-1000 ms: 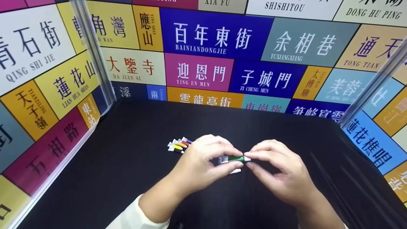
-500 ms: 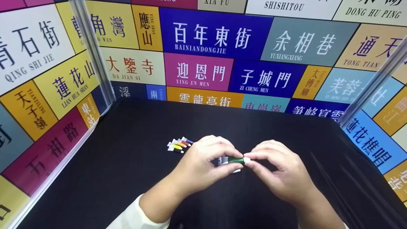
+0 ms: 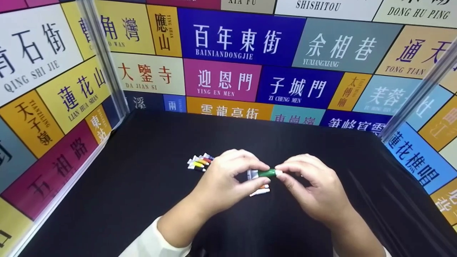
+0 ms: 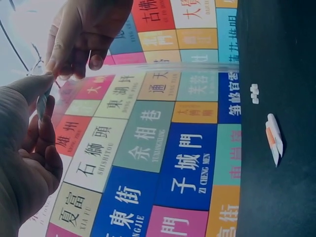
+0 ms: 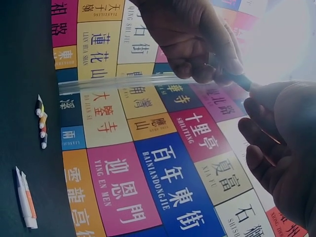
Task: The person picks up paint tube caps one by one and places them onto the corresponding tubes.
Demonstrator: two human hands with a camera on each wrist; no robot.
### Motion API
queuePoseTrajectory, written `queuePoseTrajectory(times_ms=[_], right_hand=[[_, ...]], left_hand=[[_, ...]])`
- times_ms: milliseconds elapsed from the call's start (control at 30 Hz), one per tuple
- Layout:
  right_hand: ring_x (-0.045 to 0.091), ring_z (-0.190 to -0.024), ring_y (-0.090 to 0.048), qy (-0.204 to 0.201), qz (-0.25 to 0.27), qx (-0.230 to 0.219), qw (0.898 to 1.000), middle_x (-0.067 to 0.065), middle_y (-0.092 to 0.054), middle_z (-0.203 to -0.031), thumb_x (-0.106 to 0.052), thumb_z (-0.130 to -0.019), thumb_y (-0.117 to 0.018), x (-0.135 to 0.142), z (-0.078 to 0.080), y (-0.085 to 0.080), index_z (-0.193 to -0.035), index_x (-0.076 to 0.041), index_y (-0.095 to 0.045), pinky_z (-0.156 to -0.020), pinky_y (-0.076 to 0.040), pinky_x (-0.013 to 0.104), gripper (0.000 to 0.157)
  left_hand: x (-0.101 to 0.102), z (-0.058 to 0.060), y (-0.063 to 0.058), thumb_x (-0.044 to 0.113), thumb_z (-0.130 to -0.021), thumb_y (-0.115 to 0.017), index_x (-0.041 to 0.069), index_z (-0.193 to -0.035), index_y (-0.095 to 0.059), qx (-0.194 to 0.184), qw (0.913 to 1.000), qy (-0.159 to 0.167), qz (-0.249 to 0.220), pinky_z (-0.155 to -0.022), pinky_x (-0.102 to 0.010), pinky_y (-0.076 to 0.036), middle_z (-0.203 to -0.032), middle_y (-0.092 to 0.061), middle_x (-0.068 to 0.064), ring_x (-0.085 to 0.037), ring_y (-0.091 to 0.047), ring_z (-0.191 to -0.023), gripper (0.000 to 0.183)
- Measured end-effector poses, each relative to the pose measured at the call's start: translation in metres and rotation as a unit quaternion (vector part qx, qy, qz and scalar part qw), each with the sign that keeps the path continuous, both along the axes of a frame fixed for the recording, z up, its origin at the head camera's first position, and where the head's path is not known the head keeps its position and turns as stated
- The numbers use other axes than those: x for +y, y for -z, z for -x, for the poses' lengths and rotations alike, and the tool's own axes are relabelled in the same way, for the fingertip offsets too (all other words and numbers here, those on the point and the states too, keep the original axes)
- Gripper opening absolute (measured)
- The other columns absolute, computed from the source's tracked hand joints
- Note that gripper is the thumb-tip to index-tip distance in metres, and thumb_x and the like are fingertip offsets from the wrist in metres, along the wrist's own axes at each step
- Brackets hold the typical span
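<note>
A small green paint tube [image 3: 266,173] with a silvery white flat end is held level above the black table. My left hand [image 3: 226,180] pinches its body between thumb and fingers. My right hand [image 3: 316,187] pinches the white cap [image 3: 278,172] at the tube's other end. Under the left hand's fingertips, a white tube [image 3: 261,192] lies on the table beside an orange one [image 4: 270,137]. In the left wrist view the green tube [image 4: 42,106] is seen nearly end-on between both hands.
Several paint tubes [image 3: 198,163], yellow, red and black among them, lie together left of the left hand. Small white pieces [image 4: 254,94] sit on the black table [image 3: 160,142]. Panels printed with street names [image 3: 242,39] stand around the back and sides.
Both hands have risen slightly with the green tube, uncovering more of the white and orange tubes below. The right fingertips have shifted a little on the cap.
</note>
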State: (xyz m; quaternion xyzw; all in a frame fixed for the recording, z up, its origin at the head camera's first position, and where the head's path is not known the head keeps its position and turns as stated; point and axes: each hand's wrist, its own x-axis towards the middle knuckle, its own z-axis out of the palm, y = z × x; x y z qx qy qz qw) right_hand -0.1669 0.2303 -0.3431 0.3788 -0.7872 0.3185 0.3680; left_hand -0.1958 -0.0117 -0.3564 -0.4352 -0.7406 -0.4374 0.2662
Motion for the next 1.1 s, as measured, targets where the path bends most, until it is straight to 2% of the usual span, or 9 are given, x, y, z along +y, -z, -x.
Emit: queuePoseTrajectory(times_ms=[133, 267, 500, 700, 833, 1100], right_hand=[[0.011, -0.094, -0.068, 0.028, -0.011, -0.014, 0.999, -0.004, -0.078, -0.100, 0.002, -0.081, -0.088, 0.003, 0.003, 0.000, -0.105, -0.016, -0.082, -0.082, -0.050, 0.018, 0.031], [0.009, -0.091, -0.066, 0.040, -0.005, -0.029, 0.999, -0.005, -0.078, -0.099, 0.001, -0.083, -0.088, 0.006, 0.008, 0.002, -0.104, -0.017, -0.082, -0.078, -0.049, 0.016, 0.029], [0.005, -0.082, -0.063, 0.073, 0.018, -0.083, 0.994, -0.007, -0.078, -0.100, -0.005, -0.089, -0.085, 0.013, 0.019, 0.009, -0.104, -0.019, -0.083, -0.071, -0.047, 0.013, 0.021], [0.005, -0.080, -0.061, 0.092, 0.006, -0.125, 0.988, -0.014, -0.077, -0.101, -0.013, -0.092, -0.085, 0.017, 0.027, 0.013, -0.105, -0.023, -0.084, -0.069, -0.047, 0.015, 0.017], [0.005, -0.078, -0.060, 0.088, -0.003, -0.154, 0.984, -0.016, -0.076, -0.100, -0.016, -0.093, -0.085, 0.021, 0.031, 0.015, -0.104, -0.027, -0.083, -0.068, -0.048, 0.017, 0.015], [0.005, -0.078, -0.060, 0.098, -0.020, -0.189, 0.977, -0.017, -0.077, -0.098, -0.018, -0.093, -0.085, 0.025, 0.045, 0.029, -0.101, -0.027, -0.084, -0.069, -0.050, 0.021, 0.012]], left_hand=[[0.000, 0.006, 0.003, 0.030, -0.092, -0.087, 0.019, -0.112, -0.084, -0.021, 0.9997, -0.009, 0.004, -0.094, -0.026, -0.056, -0.104, -0.080, 0.008, -0.006, -0.069, -0.101, 0.024], [0.000, 0.014, 0.008, 0.032, -0.093, -0.086, 0.020, -0.113, -0.084, -0.048, 0.9987, -0.018, 0.009, -0.094, -0.027, -0.057, -0.105, -0.080, 0.009, -0.005, -0.069, -0.100, 0.024], [-0.001, 0.024, 0.016, 0.033, -0.092, -0.087, 0.020, -0.114, -0.084, -0.075, 0.9964, -0.036, 0.011, -0.092, -0.025, -0.059, -0.106, -0.080, 0.008, -0.005, -0.069, -0.098, 0.025], [0.002, 0.030, 0.023, 0.030, -0.091, -0.088, 0.020, -0.112, -0.084, -0.068, 0.9956, -0.057, 0.029, -0.096, -0.029, -0.057, -0.106, -0.080, 0.007, -0.008, -0.070, -0.100, 0.024], [0.006, 0.033, 0.027, 0.030, -0.092, -0.087, 0.019, -0.111, -0.084, -0.052, 0.9947, -0.076, 0.046, -0.099, -0.031, -0.056, -0.106, -0.080, 0.006, -0.011, -0.071, -0.103, 0.022], [0.011, 0.045, 0.040, 0.032, -0.094, -0.084, 0.020, -0.109, -0.084, -0.038, 0.9900, -0.103, 0.089, -0.097, -0.032, -0.057, -0.104, -0.080, 0.006, -0.015, -0.070, -0.102, 0.019]])
